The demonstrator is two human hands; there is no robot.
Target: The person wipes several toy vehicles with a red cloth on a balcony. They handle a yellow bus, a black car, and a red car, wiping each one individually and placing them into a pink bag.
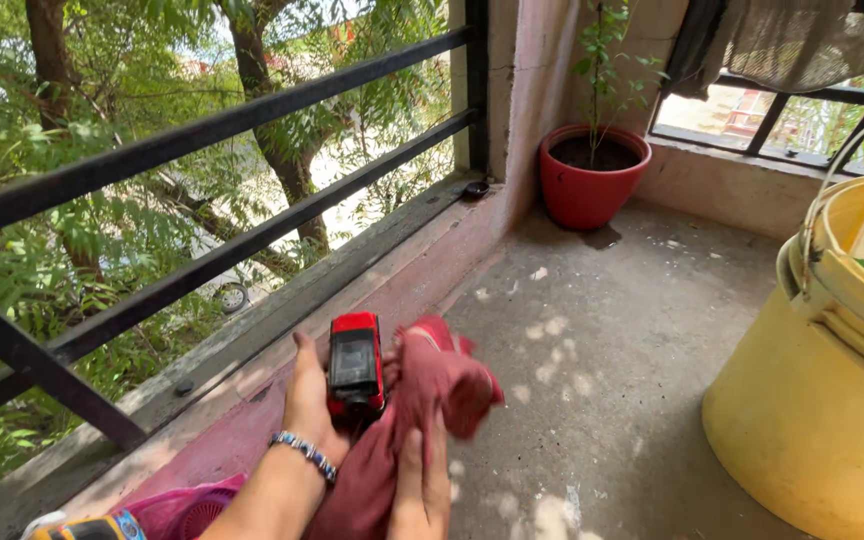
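We see our left hand (pixel 310 400) at the bottom of the view, reaching up from the lower edge with a beaded bracelet (pixel 304 455) round the wrist. Its fingers are curled closed about a small red toy car (pixel 355 365), which it holds from the left side with the car's dark roof and windows facing up at us. The car sits low in the middle of the view, above the pink-stained ledge (pixel 252 420) that runs along under the black metal railing (pixel 202 190).

Our right hand (pixel 422 480) lies just to the right of the left one, fingers stretched forward and pressed flat on a dark red cloth (pixel 442 385). The hand is not clenched; it rests spread on the fabric, and the cloth bunches up just beside the car, touching its right side. We cannot tell whether the thumb pinches the cloth from beneath.

To the right stands a large yellow bucket (pixel 802 420) with another nested in it, well apart from both hands. In the far corner a red flower pot (pixel 592 180) with a thin green plant stands on the concrete floor (pixel 612 340). At the lower left edge a pink plastic basket (pixel 187 510) shows near our left forearm
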